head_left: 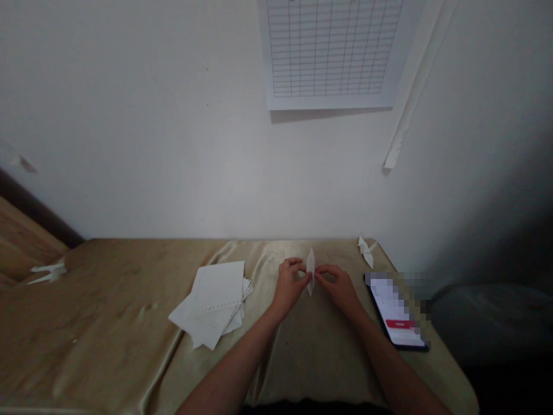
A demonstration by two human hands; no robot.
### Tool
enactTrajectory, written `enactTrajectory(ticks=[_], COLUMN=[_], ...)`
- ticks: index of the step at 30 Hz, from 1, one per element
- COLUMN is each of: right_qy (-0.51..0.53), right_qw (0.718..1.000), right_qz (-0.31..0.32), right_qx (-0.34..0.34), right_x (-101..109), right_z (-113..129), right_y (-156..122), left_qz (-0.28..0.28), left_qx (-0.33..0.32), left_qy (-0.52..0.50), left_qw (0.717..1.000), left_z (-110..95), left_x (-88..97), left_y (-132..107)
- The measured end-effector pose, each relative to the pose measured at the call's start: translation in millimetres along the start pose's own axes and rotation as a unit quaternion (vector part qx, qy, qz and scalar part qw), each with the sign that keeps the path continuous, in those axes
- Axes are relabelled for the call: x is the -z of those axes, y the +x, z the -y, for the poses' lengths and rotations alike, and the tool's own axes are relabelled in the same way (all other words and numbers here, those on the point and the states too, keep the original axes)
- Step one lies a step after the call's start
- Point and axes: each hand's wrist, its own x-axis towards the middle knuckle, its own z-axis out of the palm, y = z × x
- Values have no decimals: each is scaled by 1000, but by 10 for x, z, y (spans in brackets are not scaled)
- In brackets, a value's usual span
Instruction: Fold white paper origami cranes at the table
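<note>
A small white folded paper [310, 261], narrow and pointed at both ends, stands upright between my two hands. My left hand [290, 282] pinches it from the left with thumb and fingers. On the other side, my right hand [339, 282] grips its right face in the same way. The paper's exact folds are too small to make out. To the left of my hands lies a loose stack of white paper sheets [216, 294], fanned at several angles.
Right of my hands rests a phone [393, 311] with a lit screen, partly blurred out. Behind it is a white folded paper figure [366, 252]; another folded paper figure [49, 271] lies far left. A gold satin cloth [116, 311] covers the table against the wall [173, 144].
</note>
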Motion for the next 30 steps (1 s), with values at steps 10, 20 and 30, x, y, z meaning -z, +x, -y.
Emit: enactTrajectory(ticks=[10, 20, 30], right_qy=[-23, -91, -71], right_qw=[1000, 994, 993], right_qz=[-18, -55, -90], right_qx=[11, 8, -1], right_x=[-22, -58, -68], right_z=[-1, -51, -53], right_y=[-8, -26, -25], left_qz=[-11, 1, 12], left_qx=[8, 21, 25], left_qy=[-9, -52, -82], left_qw=[1000, 998, 996], left_z=[-26, -7, 4], left_x=[-2, -57, -71], left_y=[-2, -25, -25])
